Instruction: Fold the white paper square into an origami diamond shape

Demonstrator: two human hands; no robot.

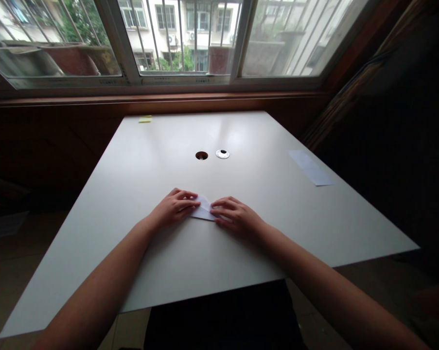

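A small piece of folded white paper (203,209) lies on the white tabletop, with a slanting crease or edge across it. From the left, my left hand (174,206) grips its side, fingers bent and fingertips on the paper. My right hand (236,214) has its fingertips pressed together on the opposite side. Parts of the paper's left and right ends are hidden under my fingers.
The white table (161,160) has a round hole (201,155) with a ring-shaped cover (222,154) beside it. A white paper strip (310,167) lies near the right edge, a yellow sticky note (145,119) at the far left. A barred window (183,39) stands behind.
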